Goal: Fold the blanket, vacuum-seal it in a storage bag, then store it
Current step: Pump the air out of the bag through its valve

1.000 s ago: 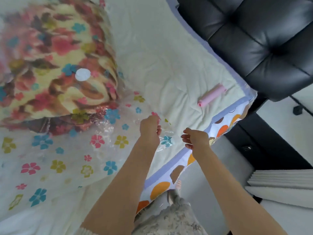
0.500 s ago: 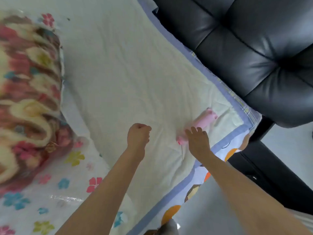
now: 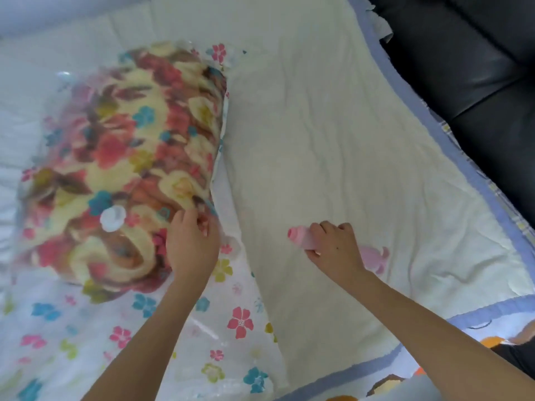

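The folded floral blanket (image 3: 121, 157) lies inside a clear storage bag (image 3: 225, 319) printed with small flowers, on the left of the bed. A round white valve (image 3: 113, 217) sits on the bag's top. My left hand (image 3: 191, 247) is at the blanket's near right corner, its fingers curled onto the bag's plastic there. My right hand (image 3: 335, 250) grips a small pink hand pump (image 3: 297, 237) just above the sheet, with the pump's tip pointing left toward the bag.
A cream quilted sheet (image 3: 333, 140) with a blue border covers the bed. A black padded headboard (image 3: 477, 68) fills the upper right. The bed's corner and edge run along the lower right. A blurred pink patch (image 3: 375, 257) shows beside my right wrist.
My right hand reached the pink pump, closed round it and carried it left toward the bag. My left hand moved from the bare sheet onto the bag's corner. The view swung back left.
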### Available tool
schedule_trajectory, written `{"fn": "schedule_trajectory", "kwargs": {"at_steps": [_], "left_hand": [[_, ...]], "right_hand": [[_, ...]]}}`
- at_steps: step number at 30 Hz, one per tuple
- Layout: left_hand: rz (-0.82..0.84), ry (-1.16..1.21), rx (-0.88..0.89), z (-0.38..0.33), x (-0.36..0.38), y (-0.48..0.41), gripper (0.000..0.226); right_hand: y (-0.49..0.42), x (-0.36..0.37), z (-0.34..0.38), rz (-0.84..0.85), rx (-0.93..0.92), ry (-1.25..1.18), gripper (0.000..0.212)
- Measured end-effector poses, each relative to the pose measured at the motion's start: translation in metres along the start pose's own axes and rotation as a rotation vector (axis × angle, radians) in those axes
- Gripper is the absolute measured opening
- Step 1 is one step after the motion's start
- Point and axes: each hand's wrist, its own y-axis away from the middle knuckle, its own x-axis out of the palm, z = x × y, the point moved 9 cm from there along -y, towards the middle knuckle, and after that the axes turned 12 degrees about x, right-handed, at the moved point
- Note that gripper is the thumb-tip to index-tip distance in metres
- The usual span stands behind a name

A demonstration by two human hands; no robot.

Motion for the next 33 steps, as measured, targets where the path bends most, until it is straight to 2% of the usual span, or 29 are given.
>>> {"fn": "schedule_trajectory", "kwargs": {"at_steps": [3, 5, 8, 10, 14, 16, 18, 20, 24, 28, 31, 33], "left_hand": [[-0.14, -0.072, -0.005, 0.049, -0.056, -0.016, 0.013], [-0.157, -0.104, -0.026, 0.081, -0.083, -0.026, 0.012], [0.058, -0.215, -0.005, 0.127, -0.083, -0.043, 0.026], [0.21, -0.208, 0.169, 0.138, -0.071, -0.052, 0.033], [0.415, -0.094, 0.512, 0.135, -0.059, -0.065, 0.032], [0.503, -0.11, 0.691, 0.127, -0.053, -0.067, 0.026], [0.599, -0.288, 0.784, 0.124, -0.044, -0.066, 0.027], [0.63, -0.497, 0.776, 0.122, -0.042, -0.067, 0.033], [0.616, -0.618, 0.798, 0.113, -0.041, -0.063, 0.043], [0.595, -0.689, 0.857, 0.114, -0.04, -0.062, 0.041], [0.643, -0.816, 0.976, 0.116, -0.034, -0.064, 0.038], [0.706, -0.884, 1.068, 0.116, -0.031, -0.07, 0.028]], "right_hand": [[-0.017, -0.036, 0.065, -0.049, -0.028, -0.125, 0.033], [-0.025, -0.057, 0.108, -0.069, -0.042, -0.257, 0.035], [-0.032, -0.07, 0.168, -0.072, -0.082, -0.392, 0.042], [-0.034, -0.071, 0.205, -0.078, -0.117, -0.384, 0.043], [-0.032, -0.068, 0.252, -0.112, -0.116, -0.331, 0.047], [-0.029, -0.071, 0.266, -0.153, -0.108, -0.308, 0.041], [-0.024, -0.076, 0.274, -0.197, -0.098, -0.288, 0.043], [-0.02, -0.076, 0.278, -0.186, -0.08, -0.295, 0.048], [-0.018, -0.067, 0.273, -0.118, -0.03, -0.268, 0.046], [-0.02, -0.053, 0.262, -0.007, 0.019, -0.222, 0.04], [-0.023, -0.056, 0.259, -0.006, 0.035, -0.255, 0.037], [-0.026, -0.06, 0.259, -0.021, 0.023, -0.266, 0.038]]}}
